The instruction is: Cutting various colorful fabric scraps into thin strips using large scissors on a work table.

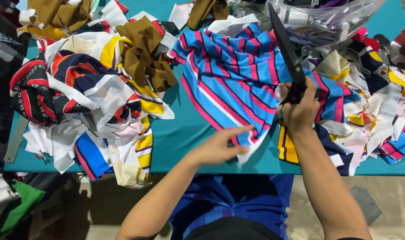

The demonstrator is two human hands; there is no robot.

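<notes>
left hand (218,146): pressing flat, fingers spread, on striped cloth (238,84) at counter (184,133) front edge
right hand (300,111): grip closing round black scissors (288,55)

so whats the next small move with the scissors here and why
Probably lower the scissors to the edge of the blue striped fabric and start a cut. The right hand holds them blades-up and closed, clear of the cloth, while the left hand already presses the fabric's lower corner flat on the teal table.
</notes>
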